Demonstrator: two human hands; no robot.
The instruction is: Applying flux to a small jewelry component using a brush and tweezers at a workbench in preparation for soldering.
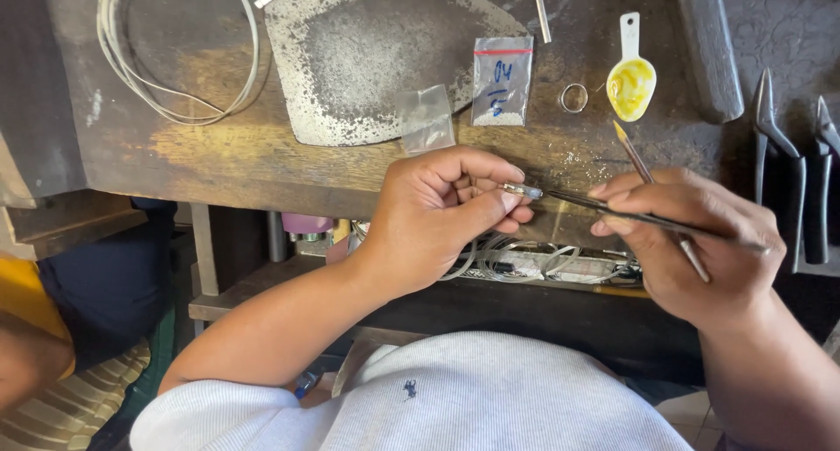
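Left hand (442, 210): closed on a small silvery piece (523, 190), pinched at the fingertips over the bench (219, 145) edge.
Right hand (691, 241): closed on tweezers (612, 208) and a brush (661, 208); tweezer tips are set at the piece.
Handling: piece judged light, stiff, easily dropped; best gripped by its sides.
Count: two plastic bags (501, 79), one ring (574, 97), one spoon (632, 70) with yellow paste, one metal plate (367, 57), one wire coil (175, 53), two pliers (787, 171).
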